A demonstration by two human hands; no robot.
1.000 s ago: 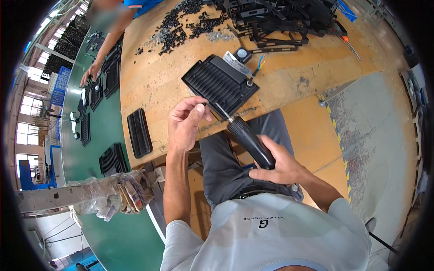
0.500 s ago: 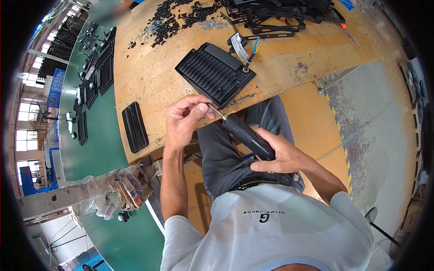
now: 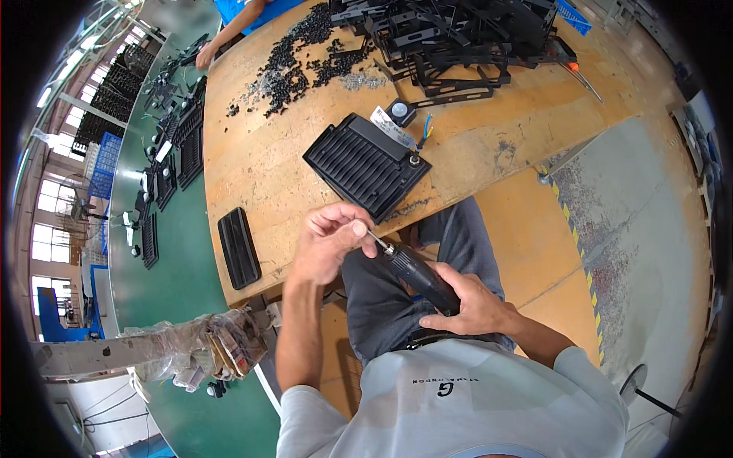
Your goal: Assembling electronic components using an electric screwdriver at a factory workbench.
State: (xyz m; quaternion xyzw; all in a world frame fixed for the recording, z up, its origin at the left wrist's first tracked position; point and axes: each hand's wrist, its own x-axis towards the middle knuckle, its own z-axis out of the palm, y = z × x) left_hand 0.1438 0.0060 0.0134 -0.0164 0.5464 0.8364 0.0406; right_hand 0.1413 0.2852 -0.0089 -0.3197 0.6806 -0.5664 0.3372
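My right hand is wrapped round the black body of an electric screwdriver, which points up and to the left over my lap. At its tip, my left hand pinches the end of the thin metal bit; whether a small screw sits between those fingers is hidden. Just beyond my hands, a black finned lamp housing lies ribs up near the table's front edge. Attached at its far side are a round-lensed sensor, a white label and short coloured wires.
Black and silver screws lie scattered on the wooden table, beside a heap of black brackets. A black ribbed block rests at the left edge. An orange-handled screwdriver lies far right. Another person's hand reaches over the green conveyor.
The view has tilted, so the table and my hands appear lower. My grip on the electric screwdriver and its bit stays the same. Another person's arm has come into clear view at the top left.
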